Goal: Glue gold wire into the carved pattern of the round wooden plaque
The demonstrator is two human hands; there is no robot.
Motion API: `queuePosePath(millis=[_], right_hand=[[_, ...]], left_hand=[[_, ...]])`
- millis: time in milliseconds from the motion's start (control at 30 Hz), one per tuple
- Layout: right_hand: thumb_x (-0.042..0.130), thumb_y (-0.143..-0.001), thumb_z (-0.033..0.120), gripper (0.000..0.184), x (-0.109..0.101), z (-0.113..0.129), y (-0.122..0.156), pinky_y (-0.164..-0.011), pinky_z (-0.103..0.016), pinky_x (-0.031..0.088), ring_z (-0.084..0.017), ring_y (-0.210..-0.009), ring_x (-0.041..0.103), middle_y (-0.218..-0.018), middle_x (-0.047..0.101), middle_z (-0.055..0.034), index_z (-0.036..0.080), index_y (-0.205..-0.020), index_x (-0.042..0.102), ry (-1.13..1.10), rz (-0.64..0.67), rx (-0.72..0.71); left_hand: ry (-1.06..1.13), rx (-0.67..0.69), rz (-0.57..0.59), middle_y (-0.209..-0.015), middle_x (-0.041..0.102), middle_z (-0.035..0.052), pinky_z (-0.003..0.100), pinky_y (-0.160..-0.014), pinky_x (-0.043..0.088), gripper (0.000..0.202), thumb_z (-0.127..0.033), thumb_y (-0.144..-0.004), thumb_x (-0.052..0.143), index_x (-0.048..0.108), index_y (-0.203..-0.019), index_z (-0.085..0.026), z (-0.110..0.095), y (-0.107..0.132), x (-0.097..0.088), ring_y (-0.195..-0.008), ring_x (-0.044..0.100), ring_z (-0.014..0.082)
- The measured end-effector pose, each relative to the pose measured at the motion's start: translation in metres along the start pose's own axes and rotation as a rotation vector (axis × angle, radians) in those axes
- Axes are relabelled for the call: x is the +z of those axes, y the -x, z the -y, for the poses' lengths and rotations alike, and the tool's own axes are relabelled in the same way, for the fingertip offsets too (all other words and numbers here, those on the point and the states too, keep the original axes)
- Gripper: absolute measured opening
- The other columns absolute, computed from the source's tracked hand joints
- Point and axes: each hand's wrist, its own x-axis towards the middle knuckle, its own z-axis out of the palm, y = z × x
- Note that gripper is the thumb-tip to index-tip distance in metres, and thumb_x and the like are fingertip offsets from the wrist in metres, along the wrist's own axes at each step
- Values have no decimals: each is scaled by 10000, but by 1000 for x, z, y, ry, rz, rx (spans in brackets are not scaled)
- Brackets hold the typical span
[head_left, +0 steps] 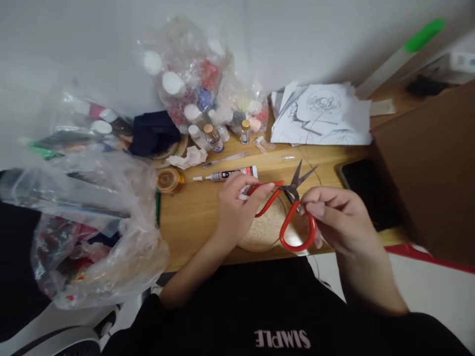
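Red-handled scissors (293, 190) are spread wide, with their dark blades pointing up and away from me. My left hand (237, 205) is closed round one red handle, over the left part of a round, pale carved-looking disc (261, 230). My right hand (336, 217) is pinched beside the other handle loop, its fingertips overlapping the loop's right edge. A fine thread (315, 173) runs from over the papers down to the right fingers; the pinch itself is partly hidden. A glue tube (235, 173) marked B-7 lies just behind my left hand.
Small bottles (213, 138) and clear bags (185, 74) of coloured pieces stand at the back. Drawn papers (322, 118) lie behind my right hand. A phone (367, 190) and a cardboard box (430, 173) are rightward. A large plastic bag (111, 267) bulges at left beside an amber jar (169, 180).
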Motion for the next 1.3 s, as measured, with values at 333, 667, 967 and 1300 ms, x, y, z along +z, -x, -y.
queuePosePath(millis=[333,667,967,1300], right_hand=[[800,-705,330,290,16,2,-9,-308,-142,319,-62,-293,438,-414,558,9,147,-587,609,-155,-134,-21],[661,-872,308,178,29,-5,-5,-476,-181,466,-79,-478,572,-607,645,7,179,-752,681,-23,-199,-195],[565,-940,185,114,32,9,14,-563,-168,470,-58,-584,579,-678,624,45,220,-870,648,571,-274,-447],[488,-960,181,137,22,32,23,-542,-236,433,-101,-538,558,-658,625,5,169,-873,593,1325,-147,-653]], left_hand=[[-72,236,193,-727,617,0,257,-666,426,222,-356,-928,570,643,-805,-188,-9,7,-1,-661,536,118],[19,260,492,-757,628,-6,264,-748,439,236,-226,-957,466,585,-756,-187,-26,9,-11,-727,564,118],[322,247,499,-650,435,-29,248,-575,382,332,-315,-1008,387,435,-702,-194,-15,9,-10,-612,428,100],[-296,650,442,-605,467,-25,254,-498,326,357,-281,-996,367,456,-662,-189,-30,11,-18,-553,414,96]])
